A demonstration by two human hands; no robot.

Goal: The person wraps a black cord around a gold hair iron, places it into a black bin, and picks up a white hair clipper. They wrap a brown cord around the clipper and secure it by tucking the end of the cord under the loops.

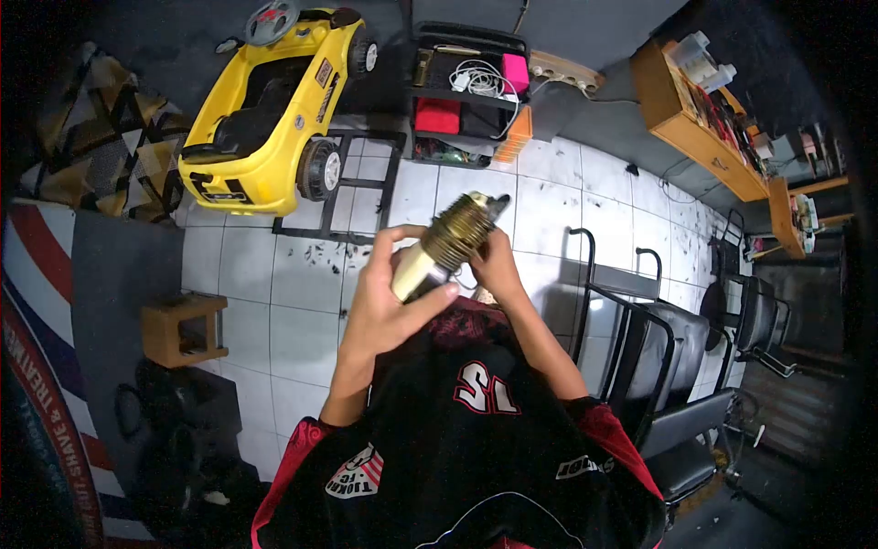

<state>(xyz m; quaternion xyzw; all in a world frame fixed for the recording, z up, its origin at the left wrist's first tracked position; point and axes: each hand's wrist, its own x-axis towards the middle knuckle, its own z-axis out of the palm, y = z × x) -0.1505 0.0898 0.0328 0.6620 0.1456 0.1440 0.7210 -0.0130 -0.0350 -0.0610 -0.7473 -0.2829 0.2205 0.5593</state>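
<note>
In front of my chest, tilted up to the right, is a gold hair clipper with a ribbed body, a smooth pale-gold lower part and a black tip. My left hand is closed around its lower part, thumb along the near side and fingers on the far side. Against the clipper's right side, my right hand curls its fingers behind the body, where they are mostly hidden. A thin loop that looks like a cord shows just below, between the hands.
Beyond my hands lie white floor tiles with dark hair clippings. A yellow toy car rests by a black metal frame. Nearby is a black trolley with a white cable. Black chairs line the right; a small wooden stool stands left.
</note>
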